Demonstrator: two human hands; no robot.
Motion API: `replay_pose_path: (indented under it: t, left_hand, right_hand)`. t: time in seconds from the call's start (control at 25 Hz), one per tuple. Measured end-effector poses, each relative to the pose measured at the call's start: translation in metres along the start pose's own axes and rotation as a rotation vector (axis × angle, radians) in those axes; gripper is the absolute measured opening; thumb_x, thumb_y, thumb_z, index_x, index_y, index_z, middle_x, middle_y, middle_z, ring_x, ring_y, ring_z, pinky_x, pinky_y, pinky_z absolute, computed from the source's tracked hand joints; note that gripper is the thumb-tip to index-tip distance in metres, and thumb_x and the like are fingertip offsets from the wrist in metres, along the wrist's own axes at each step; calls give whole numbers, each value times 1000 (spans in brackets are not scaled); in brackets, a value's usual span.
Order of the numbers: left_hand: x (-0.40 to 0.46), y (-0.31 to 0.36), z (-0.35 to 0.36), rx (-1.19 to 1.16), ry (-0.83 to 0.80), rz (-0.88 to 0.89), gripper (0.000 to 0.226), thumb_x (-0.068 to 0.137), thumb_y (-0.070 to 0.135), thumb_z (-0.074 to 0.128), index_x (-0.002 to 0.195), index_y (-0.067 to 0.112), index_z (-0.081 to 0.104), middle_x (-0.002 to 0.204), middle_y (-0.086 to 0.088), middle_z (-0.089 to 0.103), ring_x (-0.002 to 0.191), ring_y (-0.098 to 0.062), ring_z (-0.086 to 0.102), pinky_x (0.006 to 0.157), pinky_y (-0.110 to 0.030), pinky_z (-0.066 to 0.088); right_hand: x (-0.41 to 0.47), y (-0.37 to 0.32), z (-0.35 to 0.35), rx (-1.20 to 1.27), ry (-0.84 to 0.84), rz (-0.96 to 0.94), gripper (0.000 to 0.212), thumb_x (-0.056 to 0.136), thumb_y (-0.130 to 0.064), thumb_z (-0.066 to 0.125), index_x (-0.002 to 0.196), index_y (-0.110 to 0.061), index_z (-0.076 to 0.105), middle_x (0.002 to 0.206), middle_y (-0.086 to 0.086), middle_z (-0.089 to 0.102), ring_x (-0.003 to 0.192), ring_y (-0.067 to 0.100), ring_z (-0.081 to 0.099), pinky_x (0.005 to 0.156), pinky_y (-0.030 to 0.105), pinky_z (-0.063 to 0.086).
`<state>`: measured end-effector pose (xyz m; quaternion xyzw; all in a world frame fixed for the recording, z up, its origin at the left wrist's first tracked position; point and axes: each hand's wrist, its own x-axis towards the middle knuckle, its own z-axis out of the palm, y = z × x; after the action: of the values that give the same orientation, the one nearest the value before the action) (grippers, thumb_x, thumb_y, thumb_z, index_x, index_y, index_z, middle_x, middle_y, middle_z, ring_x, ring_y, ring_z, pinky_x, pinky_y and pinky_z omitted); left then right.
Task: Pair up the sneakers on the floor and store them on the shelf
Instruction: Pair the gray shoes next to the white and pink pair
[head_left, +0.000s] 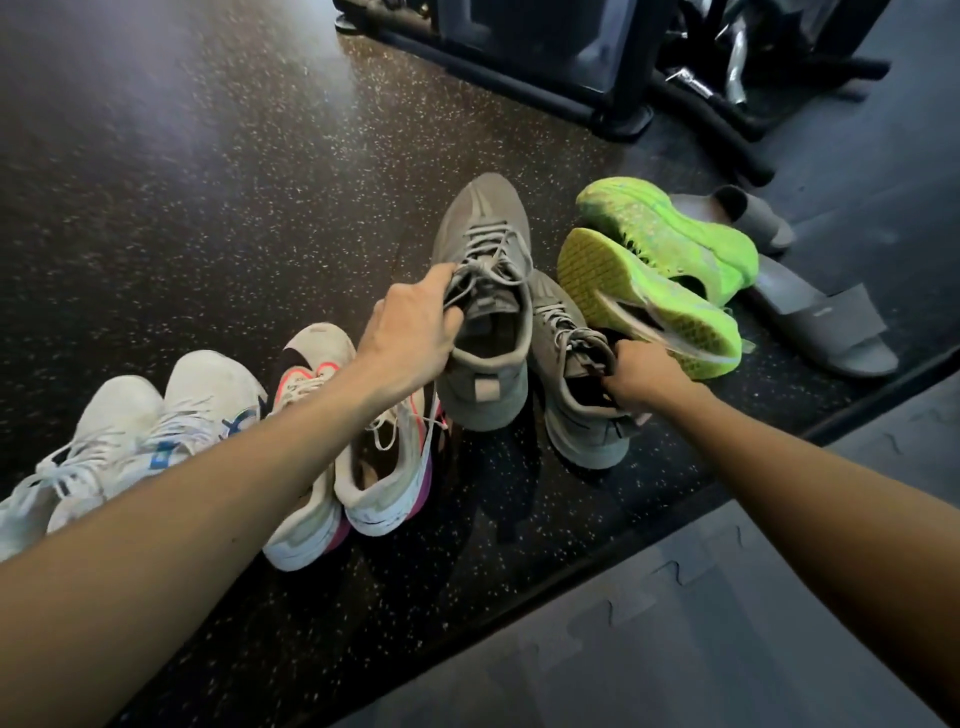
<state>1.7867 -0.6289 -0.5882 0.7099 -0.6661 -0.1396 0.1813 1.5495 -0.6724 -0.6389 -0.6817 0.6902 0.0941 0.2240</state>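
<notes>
Gripping the two grey sneakers, both hands reach forward over the speckled dark floor (208, 208). The left hand (410, 332) is closed on the tongue and laces of the left grey sneaker (485, 291), whose toe points away from the person. The right hand (641, 376) is closed on the collar of the right grey sneaker (566, 364), which sits just beside its mate, touching it along the side. Whether either shoe is lifted clear of the floor cannot be told.

Just right of the grey pair lie two neon green sneakers (670, 249): one is tipped on its side with the sole showing, resting against the other. Beyond those, further right, are two grey slides (826, 322). Left of the grey pair stands a white pair with pink and purple trim (374, 467), partly hidden by the left forearm, and further left a white pair with blue marks (156, 415). Nearer the person than the grey pair lies a grey foam mat (675, 623). Black equipment frames (519, 67) stand well beyond.
</notes>
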Motion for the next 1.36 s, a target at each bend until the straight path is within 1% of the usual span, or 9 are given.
replay_pose_path:
  t: [0.04,0.12,0.24,0.4,0.6,0.76,0.96,1.12,1.36]
  left_hand:
    - [-3,-2,4,0,-11,5,39,90,19,49,129,22,50,104,-25,65,96,-47,59,77,-41,45]
    - [-11,-4,12,-21,-31,37,40,89,18,50,129,21,50,100,-24,65,96,-44,59,77,-41,45]
    - [-24,-5,26,-54,-73,61,46,89,18,50,135,22,48,100,-22,66,96,-42,60,81,-43,49]
    - [-43,-3,48,-25,-127,36,49,91,19,50,139,23,45,100,-25,66,95,-43,61,81,-45,50]
    - [-58,-7,67,43,-194,-11,48,92,20,49,140,22,43,108,-23,64,103,-43,59,86,-47,49]
    - [-57,-9,78,88,-187,-56,43,94,19,48,137,18,43,108,-22,64,104,-43,59,85,-46,48]
    - [-40,-9,83,109,-161,-128,34,94,15,46,127,16,51,108,-21,64,105,-42,58,82,-44,46]
    - [-24,-11,84,127,-136,-186,35,93,10,45,126,15,53,108,-22,65,104,-42,59,82,-44,46]
    - [-3,-32,68,133,-183,-239,42,89,9,45,129,21,53,112,-21,65,106,-42,59,84,-42,48]
  right_hand:
    - [-1,0,1,-14,6,2,8,85,-13,56,92,-9,53,86,15,62,62,27,59,49,29,47]
    - [-8,1,1,-52,27,17,13,86,-10,55,99,-7,55,87,13,60,80,34,63,61,36,51]
    - [-14,9,2,-77,87,63,16,87,-9,53,101,-5,58,96,15,63,95,38,62,66,37,45]
    - [-20,19,5,-32,109,119,16,87,-8,53,100,-1,61,97,19,64,95,39,62,66,37,44]
    - [-31,24,10,14,105,156,7,89,-8,53,88,-2,55,96,18,64,79,35,56,64,37,45]
    - [-34,19,18,49,90,153,21,87,-12,55,104,0,59,105,19,63,99,41,61,68,38,44]
    - [-32,4,21,90,62,134,23,87,-12,54,105,0,61,105,20,65,97,40,63,71,38,50]
    - [-25,-16,22,128,77,92,26,85,-11,54,106,2,62,108,21,67,101,40,64,81,40,54]
    - [-8,-43,17,110,47,19,26,85,-10,54,107,2,62,111,21,66,103,40,63,80,39,52]
